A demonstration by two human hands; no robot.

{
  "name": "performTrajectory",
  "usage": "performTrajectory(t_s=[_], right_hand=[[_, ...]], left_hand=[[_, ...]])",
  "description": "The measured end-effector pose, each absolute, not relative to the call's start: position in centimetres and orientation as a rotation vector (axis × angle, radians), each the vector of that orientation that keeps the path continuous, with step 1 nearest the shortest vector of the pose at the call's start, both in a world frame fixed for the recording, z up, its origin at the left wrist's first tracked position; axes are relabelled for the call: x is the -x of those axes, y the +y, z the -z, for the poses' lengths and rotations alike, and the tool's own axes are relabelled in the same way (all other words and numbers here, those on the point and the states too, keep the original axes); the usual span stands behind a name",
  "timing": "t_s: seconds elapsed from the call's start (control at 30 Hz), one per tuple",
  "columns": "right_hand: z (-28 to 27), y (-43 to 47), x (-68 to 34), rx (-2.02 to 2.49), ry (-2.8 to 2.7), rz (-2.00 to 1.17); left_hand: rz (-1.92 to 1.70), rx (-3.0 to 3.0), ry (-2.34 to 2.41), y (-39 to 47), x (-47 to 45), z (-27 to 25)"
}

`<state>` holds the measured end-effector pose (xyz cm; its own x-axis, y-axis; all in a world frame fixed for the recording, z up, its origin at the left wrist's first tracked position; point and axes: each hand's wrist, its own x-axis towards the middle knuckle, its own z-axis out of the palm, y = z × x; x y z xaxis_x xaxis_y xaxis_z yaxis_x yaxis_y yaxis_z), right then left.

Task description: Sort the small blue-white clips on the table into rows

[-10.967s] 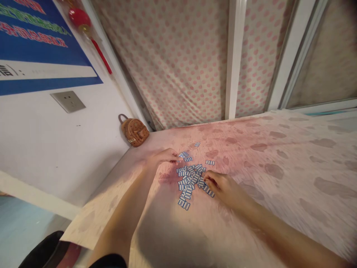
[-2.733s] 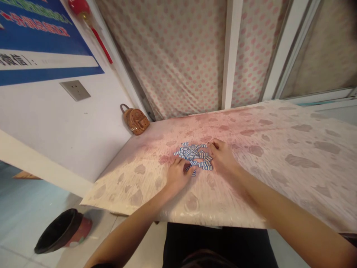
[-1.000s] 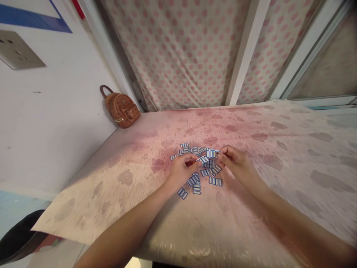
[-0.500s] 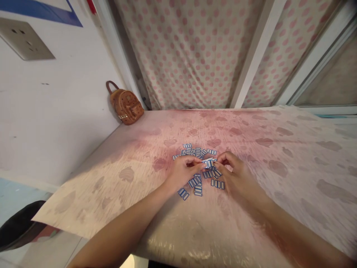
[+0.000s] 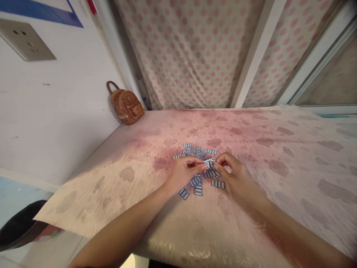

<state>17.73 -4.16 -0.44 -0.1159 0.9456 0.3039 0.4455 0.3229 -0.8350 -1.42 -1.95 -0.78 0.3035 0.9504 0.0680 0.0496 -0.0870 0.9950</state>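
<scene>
Between my two hands is a small white piece with blue stripes (image 5: 209, 163), possibly more than one layered together. My left hand (image 5: 186, 169) pinches its left end between thumb and fingers. At the other end, my right hand (image 5: 232, 169) grips it in the same way. Below and around my hands lies a loose pile of similar blue-and-white striped pieces (image 5: 196, 181), flat on the table. One striped piece (image 5: 218, 184) lies apart beside my right hand, and another (image 5: 184, 194) is nearest the front. My fingers hide part of the pile.
A patterned pinkish cover (image 5: 264, 223) spreads over the table. At the back left corner a small brown backpack (image 5: 128, 106) leans on the wall. A dark bin (image 5: 21, 223) stands on the floor at left. A polka-dot curtain (image 5: 189, 56) hangs behind the table.
The held piece has tilted slightly between my fingers, and my right fingertips have shifted a little to the left. The pile on the table looks the same.
</scene>
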Motion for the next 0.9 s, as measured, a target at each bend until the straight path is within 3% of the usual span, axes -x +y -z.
performTrajectory(t_s=[0.43, 0.9], right_hand=[[1.0, -4.1, -17.8, 1.251, -1.671, -0.771], [-0.4, -4.3, -18.0, 1.079, -2.047, -0.559]], left_hand=[[-0.977, -1.49, 0.984, -2.0, 1.6, 0.4], [-0.905, -1.299, 1.001, -2.0, 1.9, -0.3]])
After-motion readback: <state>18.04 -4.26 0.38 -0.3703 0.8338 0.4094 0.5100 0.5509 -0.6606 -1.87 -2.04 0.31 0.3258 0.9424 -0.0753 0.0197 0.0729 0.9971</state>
